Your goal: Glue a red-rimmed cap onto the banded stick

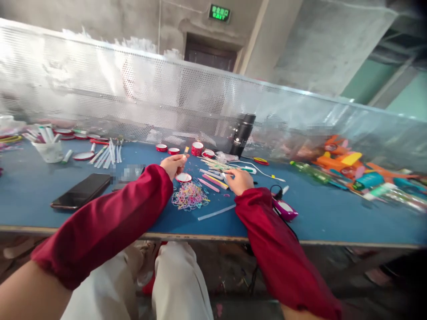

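My left hand (174,165) is closed in a pinch on a small pale stick with a yellow tip (187,150), held upright above the table. Below it lies a round red-rimmed lid (183,178) with a white inside. My right hand (240,180) has its fingers pressed together at a small whitish thing, too blurred to name. Beside those fingers lie pink and yellow sticks (213,181) and a bunch of thin pale sticks (213,164). A heap of small pastel rubber bands (190,196) sits between my forearms.
A black phone (82,191) and a white cup of pens (48,149) are at left. Red round tins (197,148) and a black bottle (243,135) stand by the perforated metal screen (207,98). A translucent stick (216,212), purple object (285,210) and orange toys (340,160) lie rightward.
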A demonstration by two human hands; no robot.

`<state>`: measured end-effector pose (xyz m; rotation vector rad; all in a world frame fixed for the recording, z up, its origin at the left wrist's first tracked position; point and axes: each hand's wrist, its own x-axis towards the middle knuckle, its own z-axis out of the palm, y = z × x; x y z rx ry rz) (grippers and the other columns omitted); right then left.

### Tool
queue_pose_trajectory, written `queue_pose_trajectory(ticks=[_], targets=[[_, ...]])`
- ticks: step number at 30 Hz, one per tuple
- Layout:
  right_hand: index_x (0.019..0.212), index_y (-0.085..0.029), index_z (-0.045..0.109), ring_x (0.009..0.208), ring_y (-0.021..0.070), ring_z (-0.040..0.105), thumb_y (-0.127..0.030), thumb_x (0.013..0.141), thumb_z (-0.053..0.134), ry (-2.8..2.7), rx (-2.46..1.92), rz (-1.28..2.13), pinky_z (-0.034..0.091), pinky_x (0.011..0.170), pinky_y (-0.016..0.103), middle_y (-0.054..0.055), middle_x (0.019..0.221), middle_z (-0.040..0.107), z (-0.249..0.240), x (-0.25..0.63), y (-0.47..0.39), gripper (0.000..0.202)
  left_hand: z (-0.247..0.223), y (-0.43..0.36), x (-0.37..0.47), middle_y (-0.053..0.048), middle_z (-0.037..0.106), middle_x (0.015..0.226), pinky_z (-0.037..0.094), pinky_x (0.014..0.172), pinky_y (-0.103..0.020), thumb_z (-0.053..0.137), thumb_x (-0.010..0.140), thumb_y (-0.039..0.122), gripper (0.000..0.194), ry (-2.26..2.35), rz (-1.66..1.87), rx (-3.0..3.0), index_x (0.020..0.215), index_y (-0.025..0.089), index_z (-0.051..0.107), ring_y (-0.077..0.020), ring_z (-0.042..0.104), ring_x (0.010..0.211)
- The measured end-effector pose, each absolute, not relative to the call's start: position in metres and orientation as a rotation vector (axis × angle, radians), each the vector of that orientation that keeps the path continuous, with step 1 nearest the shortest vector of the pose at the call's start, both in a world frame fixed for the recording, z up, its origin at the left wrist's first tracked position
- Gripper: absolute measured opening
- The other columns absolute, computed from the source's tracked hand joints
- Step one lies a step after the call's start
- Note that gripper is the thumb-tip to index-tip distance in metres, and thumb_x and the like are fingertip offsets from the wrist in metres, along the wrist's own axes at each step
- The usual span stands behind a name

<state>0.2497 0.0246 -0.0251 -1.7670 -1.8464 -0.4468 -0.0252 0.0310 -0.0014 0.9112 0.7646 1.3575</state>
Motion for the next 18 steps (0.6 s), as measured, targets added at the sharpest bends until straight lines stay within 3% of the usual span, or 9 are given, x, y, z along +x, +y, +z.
queue_pose_trajectory(ticks=[4, 10, 18], targets=[[0.093, -0.02, 0.073, 0.095, 0.0244, 0.064, -0.029, 0.085, 0.052, -1.896, -1.449, -0.445, 0.045, 0.088, 0.036, 0.007, 0.098, 0.073, -0.018, 0.232, 0.022, 0.024, -0.008, 0.039, -0.026, 0.0, 0.058, 0.06, 0.044, 0.046, -0.015, 0.08, 0.063, 0.012, 0.019, 0.768, 1.37, 0.944, 0.072, 0.012, 0.063, -0.0056, 0.053, 0.049], [0.092, -0.023, 0.072, 0.092, 0.0223, 0.067, -0.031, 0.084, 0.056, -2.065, -1.235, -0.119, 0.049, 0.085, 0.036, 0.004, 0.096, 0.074, -0.001, 0.187, 0.023, 0.019, -0.015, 0.049, -0.03, 0.004, 0.05, 0.051, 0.023, 0.034, -0.012, 0.084, 0.058, 0.027, 0.029, 0.776, 1.459, 0.987, 0.068, 0.011, 0.061, -0.0009, 0.036, 0.036], [0.08, -0.018, 0.064, 0.073, 0.0193, 0.069, -0.033, 0.079, 0.061, -1.946, -1.01, 0.426, 0.052, 0.068, 0.031, 0.005, 0.08, 0.073, -0.01, 0.123, 0.031, 0.015, -0.013, 0.044, -0.025, 0.003, 0.051, 0.048, 0.025, 0.039, -0.016, 0.085, 0.053, 0.035, 0.033, 0.791, 1.44, 1.234, 0.067, 0.01, 0.067, -0.0021, 0.037, 0.041]])
